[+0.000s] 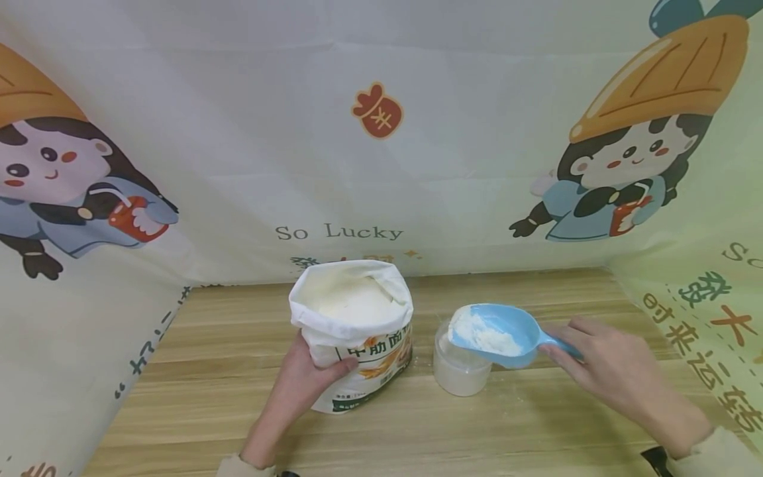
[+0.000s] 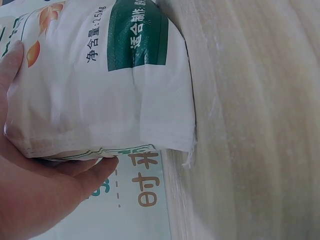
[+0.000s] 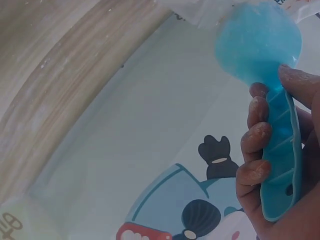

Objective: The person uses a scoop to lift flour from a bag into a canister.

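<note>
A white flour bag (image 1: 352, 331) with its top rolled open stands on the wood-grain table, flour visible inside. My left hand (image 1: 310, 371) grips its left side, thumb across the front and fingers behind, as the left wrist view shows with the hand (image 2: 50, 185) around the bag (image 2: 90, 100). In my right hand (image 1: 608, 364) is a blue scoop (image 1: 512, 331) holding white flour (image 1: 483, 331). The scoop's mouth is over a clear round jar (image 1: 461, 374) with whitish contents. Seen from the right wrist, curled fingers wrap the ribbed scoop handle (image 3: 280, 150).
A printed cloth backdrop (image 1: 465, 165) rises behind and at both sides of the wood-grain table (image 1: 208, 371). Specks of flour lie on the table near the jar. The bag stands left of the jar with a narrow gap between them.
</note>
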Demonstrator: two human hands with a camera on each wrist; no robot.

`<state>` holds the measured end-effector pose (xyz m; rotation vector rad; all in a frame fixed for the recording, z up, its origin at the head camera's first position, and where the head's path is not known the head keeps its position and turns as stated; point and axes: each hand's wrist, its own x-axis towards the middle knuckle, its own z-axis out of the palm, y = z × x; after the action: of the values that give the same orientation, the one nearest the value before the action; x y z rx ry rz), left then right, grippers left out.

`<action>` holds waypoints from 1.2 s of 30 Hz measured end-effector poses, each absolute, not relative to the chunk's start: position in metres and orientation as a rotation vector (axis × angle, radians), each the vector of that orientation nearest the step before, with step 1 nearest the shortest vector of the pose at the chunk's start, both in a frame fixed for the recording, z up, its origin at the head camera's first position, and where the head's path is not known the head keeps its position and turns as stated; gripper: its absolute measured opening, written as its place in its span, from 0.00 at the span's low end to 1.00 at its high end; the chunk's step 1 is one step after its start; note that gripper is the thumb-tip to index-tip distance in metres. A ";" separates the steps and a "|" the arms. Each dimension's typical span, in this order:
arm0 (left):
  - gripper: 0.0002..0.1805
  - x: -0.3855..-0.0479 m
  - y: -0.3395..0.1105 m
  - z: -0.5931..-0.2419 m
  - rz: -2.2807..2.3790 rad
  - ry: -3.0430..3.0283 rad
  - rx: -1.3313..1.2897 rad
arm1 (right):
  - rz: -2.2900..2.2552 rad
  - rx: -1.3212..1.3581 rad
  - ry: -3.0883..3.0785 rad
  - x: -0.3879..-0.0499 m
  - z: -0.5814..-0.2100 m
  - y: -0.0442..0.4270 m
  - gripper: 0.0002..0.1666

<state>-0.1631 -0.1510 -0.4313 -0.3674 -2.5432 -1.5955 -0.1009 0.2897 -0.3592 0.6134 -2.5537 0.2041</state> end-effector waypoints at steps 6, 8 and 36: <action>0.50 -0.162 -0.152 -0.431 -1.584 -2.553 -0.364 | 0.156 0.619 -2.590 -0.102 -0.355 0.293 0.17; 0.50 -0.162 -0.152 -0.431 -1.589 -2.550 -0.366 | 0.138 0.630 -2.587 -0.102 -0.353 0.294 0.17; 0.50 -0.164 -0.153 -0.433 -1.621 -2.551 -0.370 | -0.074 0.718 -2.780 -0.109 -0.306 0.290 0.12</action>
<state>-0.1639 -0.1525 -0.4327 -0.3696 -2.5513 -1.6208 -0.1089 0.2897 -0.3057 0.7176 -2.7797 -0.0735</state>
